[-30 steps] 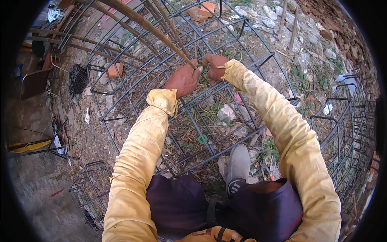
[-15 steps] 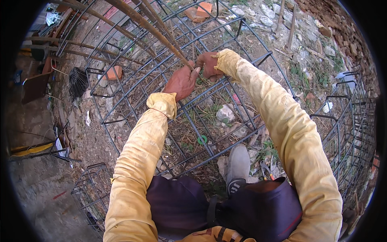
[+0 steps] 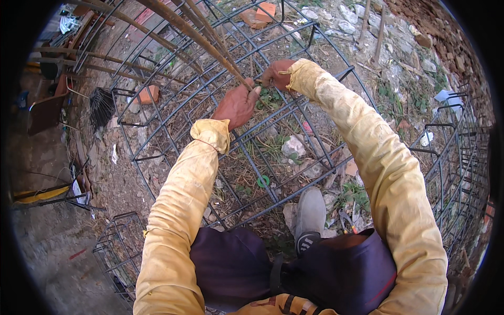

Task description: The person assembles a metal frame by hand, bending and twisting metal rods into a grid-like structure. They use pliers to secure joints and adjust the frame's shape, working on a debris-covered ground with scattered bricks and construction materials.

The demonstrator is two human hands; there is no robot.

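Observation:
A grid of dark steel bars (image 3: 294, 157) lies over stony, weedy ground in front of me. My left hand (image 3: 237, 105) is closed around a rusty brown rod (image 3: 199, 39) where it crosses a bar of the grid. My right hand (image 3: 275, 74) is closed right beside it, fingers pinched at the same crossing; whatever thin thing it holds is too small to make out. Both arms wear yellow sleeves. My grey shoe (image 3: 310, 215) rests inside the grid, near a small green ring (image 3: 263, 181) on the ground.
More rusty rods (image 3: 121, 55) slant in from the upper left. Bent steel cages stand at the right (image 3: 457, 157) and lower left (image 3: 113, 252). Broken bricks (image 3: 148, 94) and stones (image 3: 293, 146) lie under the bars. A dark brush-like thing (image 3: 101, 105) lies at the left.
Both hands have shifted slightly up and away from me along the rod, staying together at the crossing. My foot has not moved.

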